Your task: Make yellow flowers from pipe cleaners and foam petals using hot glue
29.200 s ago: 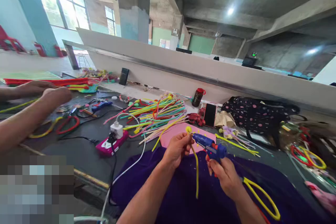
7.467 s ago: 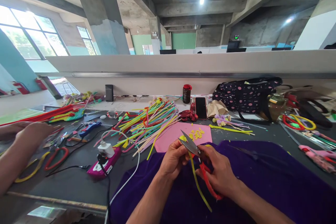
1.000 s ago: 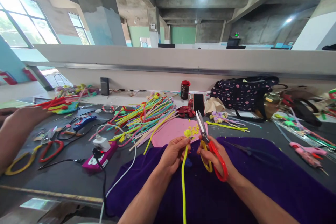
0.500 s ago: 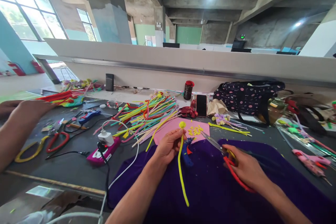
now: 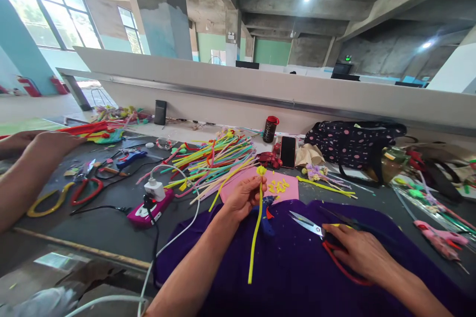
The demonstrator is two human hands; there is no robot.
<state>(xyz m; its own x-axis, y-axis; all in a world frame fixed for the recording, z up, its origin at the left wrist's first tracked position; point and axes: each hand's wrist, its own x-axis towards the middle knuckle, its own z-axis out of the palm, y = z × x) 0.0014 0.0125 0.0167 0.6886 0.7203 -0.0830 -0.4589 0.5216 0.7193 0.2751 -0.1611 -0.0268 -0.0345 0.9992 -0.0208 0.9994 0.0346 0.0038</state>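
My left hand (image 5: 245, 195) is closed, pinching a yellow pipe cleaner (image 5: 254, 242) just below the small yellow fuzzy tuft (image 5: 261, 171) at its top. The stem hangs down over the dark purple cloth (image 5: 290, 272). To the right, my right hand (image 5: 359, 250) holds scissors (image 5: 308, 224) with red and yellow handles, low over the cloth. Their blades are spread apart and point left, away from the pipe cleaner. Small yellow clippings (image 5: 278, 186) lie on a pink sheet (image 5: 292, 192) behind my left hand. A blue tool (image 5: 267, 228), partly hidden, rests beside the stem.
Many coloured pipe cleaners (image 5: 208, 158) are heaped behind the pink sheet. A phone (image 5: 287, 152), a bottle (image 5: 270, 129) and a patterned bag (image 5: 353, 146) stand farther back. At left are a magenta power strip (image 5: 148, 211) with cables, more scissors (image 5: 87, 190) and another person's hands (image 5: 48, 146).
My right hand has lowered the scissors and drawn them slightly right, and the blades have spread wider. The pipe cleaner's lower end has swung left. The view has shifted a little.
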